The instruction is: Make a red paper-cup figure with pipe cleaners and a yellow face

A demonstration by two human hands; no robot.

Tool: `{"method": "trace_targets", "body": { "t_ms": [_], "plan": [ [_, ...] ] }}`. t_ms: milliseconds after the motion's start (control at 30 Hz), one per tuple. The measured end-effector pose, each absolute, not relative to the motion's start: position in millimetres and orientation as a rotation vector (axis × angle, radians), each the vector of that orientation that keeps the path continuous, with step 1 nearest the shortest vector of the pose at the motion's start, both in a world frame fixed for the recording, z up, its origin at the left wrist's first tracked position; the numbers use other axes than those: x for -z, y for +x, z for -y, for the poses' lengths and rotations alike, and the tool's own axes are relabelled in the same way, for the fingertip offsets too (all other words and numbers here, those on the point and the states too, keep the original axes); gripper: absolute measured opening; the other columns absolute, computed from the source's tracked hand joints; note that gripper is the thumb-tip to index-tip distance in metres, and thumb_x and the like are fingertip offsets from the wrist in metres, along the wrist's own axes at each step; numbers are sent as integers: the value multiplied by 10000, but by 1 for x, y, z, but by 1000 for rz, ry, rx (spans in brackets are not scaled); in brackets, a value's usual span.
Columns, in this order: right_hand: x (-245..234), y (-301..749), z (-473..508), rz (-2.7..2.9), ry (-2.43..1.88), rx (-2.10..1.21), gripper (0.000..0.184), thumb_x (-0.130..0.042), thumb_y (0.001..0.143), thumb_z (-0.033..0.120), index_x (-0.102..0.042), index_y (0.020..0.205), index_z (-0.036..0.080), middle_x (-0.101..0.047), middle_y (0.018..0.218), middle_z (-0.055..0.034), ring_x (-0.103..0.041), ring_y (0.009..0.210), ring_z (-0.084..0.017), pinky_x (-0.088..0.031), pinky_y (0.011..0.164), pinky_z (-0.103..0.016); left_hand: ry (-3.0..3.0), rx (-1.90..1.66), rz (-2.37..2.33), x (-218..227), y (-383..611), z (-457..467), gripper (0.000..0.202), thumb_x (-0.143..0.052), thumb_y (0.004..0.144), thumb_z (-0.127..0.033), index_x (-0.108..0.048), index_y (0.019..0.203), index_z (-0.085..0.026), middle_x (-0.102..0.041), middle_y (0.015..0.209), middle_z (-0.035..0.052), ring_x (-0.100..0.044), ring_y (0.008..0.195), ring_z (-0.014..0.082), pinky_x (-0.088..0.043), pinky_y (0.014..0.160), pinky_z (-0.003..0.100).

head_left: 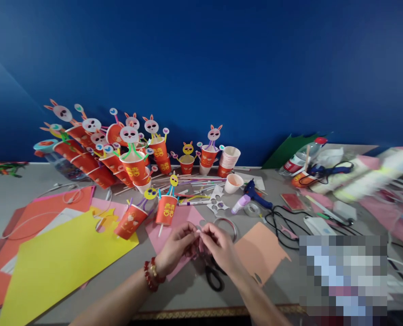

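My left hand [178, 246], with red bead bracelets [150, 274] at its wrist, and my right hand [222, 246] meet above the table. Both are closed in a pinch, fingertips together. A tiny pale bit [199, 231] shows between them, too small to name. Black-handled scissors [215, 278] lie below my hands, partly hidden. Pink paper [156, 235] is under my left hand, and orange paper [261, 249] with cut edges lies right of my right hand. Just beyond stand two red paper cups, one upright [167, 213] and one tilted [131, 222], each with a yellow paper figure.
Many red cups with rabbit figures [130, 134] crowd the back left. Yellow paper [69, 262] covers the left front. Toward the right are a blue glue gun [256, 194], a glue stick [240, 204], clear tape [252, 209], black cables [272, 226] and a bottle [296, 160].
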State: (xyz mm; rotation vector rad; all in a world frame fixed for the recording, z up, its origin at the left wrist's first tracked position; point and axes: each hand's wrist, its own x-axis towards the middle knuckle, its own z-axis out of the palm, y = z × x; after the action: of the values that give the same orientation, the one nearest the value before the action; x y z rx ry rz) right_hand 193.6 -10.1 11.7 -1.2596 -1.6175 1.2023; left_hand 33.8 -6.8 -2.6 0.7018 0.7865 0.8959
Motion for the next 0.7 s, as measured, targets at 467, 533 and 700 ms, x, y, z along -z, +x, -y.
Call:
{"method": "trace_targets", "body": {
  "t_ms": [467,533,700],
  "plan": [
    [5,305,-32,1345,-1526,-433,510,-629,862,559,-516,1196,190,-632,1181,-165,-642,1002,-271,-539,855,-415,653,-857,-839,3,28,2,372,-799,737,-427,-515,785,-191,-300,509,-125,-170,417,33,-78,396,188],
    [12,309,-47,1420,-1508,-514,545,-589,865,610,-533,1190,176,-664,1157,-170,-666,977,-275,-542,868,-431,654,-874,-840,3,28,2,367,-800,739,-425,-523,785,-188,-307,509,-123,-177,418,31,-84,398,185],
    [16,303,-70,1517,-1442,-591,541,-453,909,680,-600,1038,175,-732,887,-122,-704,822,-255,-570,758,-364,657,-884,-851,6,26,3,372,-798,744,-424,-513,791,-189,-335,512,-120,-173,422,26,-84,412,190]
  ]
}}
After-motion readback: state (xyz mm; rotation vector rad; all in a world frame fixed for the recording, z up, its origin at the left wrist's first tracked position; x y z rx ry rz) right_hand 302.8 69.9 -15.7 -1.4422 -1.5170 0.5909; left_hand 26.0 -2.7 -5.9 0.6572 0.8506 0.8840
